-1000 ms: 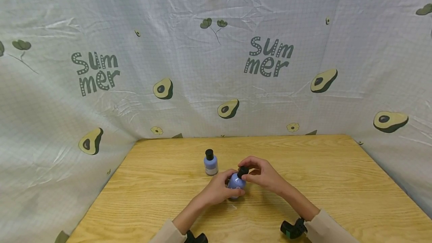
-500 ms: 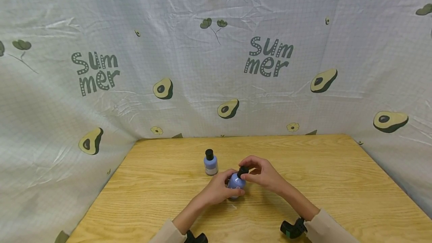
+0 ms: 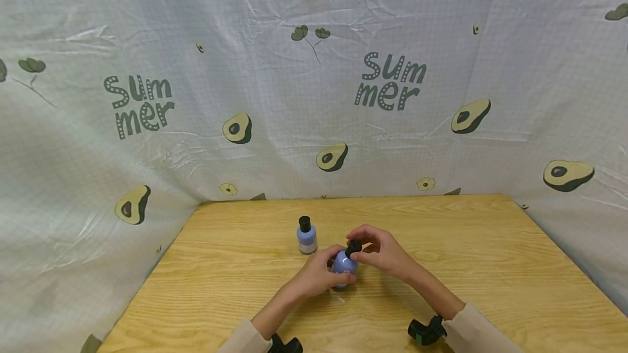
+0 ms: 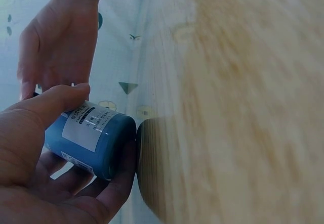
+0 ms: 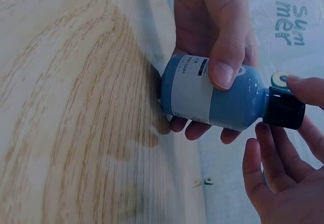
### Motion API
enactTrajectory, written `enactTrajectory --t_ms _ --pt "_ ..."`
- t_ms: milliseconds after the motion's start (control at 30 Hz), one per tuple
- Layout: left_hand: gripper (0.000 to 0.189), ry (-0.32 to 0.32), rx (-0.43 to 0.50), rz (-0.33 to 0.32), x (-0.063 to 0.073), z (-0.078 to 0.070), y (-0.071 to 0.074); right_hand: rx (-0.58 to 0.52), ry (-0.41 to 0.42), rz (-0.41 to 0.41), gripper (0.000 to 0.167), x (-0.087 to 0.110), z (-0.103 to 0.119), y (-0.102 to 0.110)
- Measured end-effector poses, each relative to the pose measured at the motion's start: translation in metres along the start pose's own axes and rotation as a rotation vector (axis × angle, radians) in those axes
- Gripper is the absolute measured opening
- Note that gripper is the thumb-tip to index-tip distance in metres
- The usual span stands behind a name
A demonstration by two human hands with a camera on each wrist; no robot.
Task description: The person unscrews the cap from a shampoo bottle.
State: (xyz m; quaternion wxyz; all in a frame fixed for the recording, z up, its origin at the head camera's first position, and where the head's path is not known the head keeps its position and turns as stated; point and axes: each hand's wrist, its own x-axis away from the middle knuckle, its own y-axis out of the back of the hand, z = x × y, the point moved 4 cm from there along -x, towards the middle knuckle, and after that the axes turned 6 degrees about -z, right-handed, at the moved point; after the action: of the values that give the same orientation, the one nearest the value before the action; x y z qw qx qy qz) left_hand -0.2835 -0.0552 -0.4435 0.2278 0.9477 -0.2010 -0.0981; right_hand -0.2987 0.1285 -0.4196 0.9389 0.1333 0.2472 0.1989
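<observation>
A small blue bottle with a black cap and a white label is held between both hands. My left hand grips its body, thumb on the near side and fingers round the far side, as the left wrist view also shows. With thumb and fingertips, my right hand pinches the black cap at the top. The bottle tilts slightly to the right, and its base is close over the wooden table. Behind the left hand stands a second blue bottle, upright, also black-capped.
A white curtain printed with avocados and lettering hangs behind the table and along its sides. Black wrist devices show at both sleeves, one of them a dark camera mount beside the right forearm.
</observation>
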Motion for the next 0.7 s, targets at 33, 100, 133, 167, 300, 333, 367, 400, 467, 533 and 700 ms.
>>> enactTrajectory --t_ms 33,100,133,167,300,333,367,400,467,533,700 --pt "0.048 0.0 -0.001 0.0 -0.0001 -0.0002 -0.0001 0.0 -0.002 -0.002 0.032 0.0001 -0.0002 -0.0001" --pt "0.047 -0.002 -0.003 0.0 0.0002 -0.0007 -0.0002 -0.002 -0.006 -0.004 0.031 0.0002 -0.0004 -0.0003" --pt "0.047 -0.002 -0.003 0.0 0.0005 -0.0009 -0.0002 -0.004 -0.009 -0.004 0.031 0.0004 -0.0005 -0.0004" --pt "0.046 -0.001 -0.003 0.001 0.0005 -0.001 -0.0003 -0.006 -0.011 -0.004 0.03 0.0006 -0.0005 -0.0005" --pt "0.047 0.009 -0.004 0.004 0.0003 -0.0012 -0.0002 -0.013 -0.019 0.004 0.03 0.0012 -0.0004 -0.0008" --pt "0.048 0.011 -0.006 0.003 0.0002 -0.0011 -0.0002 -0.016 -0.02 0.008 0.03 0.0011 -0.0006 -0.0007" --pt "0.05 0.013 -0.007 0.003 0.0002 -0.0011 -0.0002 -0.019 -0.02 0.012 0.03 0.0011 -0.0006 -0.0007" --pt "0.051 0.016 -0.007 0.003 0.0001 -0.0009 -0.0001 -0.022 -0.021 0.016 0.031 0.0011 -0.0005 -0.0008" --pt "0.053 0.02 -0.008 0.003 0.0002 -0.0006 -0.0001 -0.027 -0.02 0.021 0.031 0.0009 -0.0007 -0.0006" --pt "0.054 0.02 -0.01 0.002 0.0002 -0.0004 0.0 -0.03 -0.017 0.024 0.031 0.0006 -0.0006 -0.0007" --pt "0.051 0.013 -0.012 -0.004 0.0 -0.0002 -0.0001 -0.028 -0.016 0.017 0.033 0.0004 -0.0001 -0.001"
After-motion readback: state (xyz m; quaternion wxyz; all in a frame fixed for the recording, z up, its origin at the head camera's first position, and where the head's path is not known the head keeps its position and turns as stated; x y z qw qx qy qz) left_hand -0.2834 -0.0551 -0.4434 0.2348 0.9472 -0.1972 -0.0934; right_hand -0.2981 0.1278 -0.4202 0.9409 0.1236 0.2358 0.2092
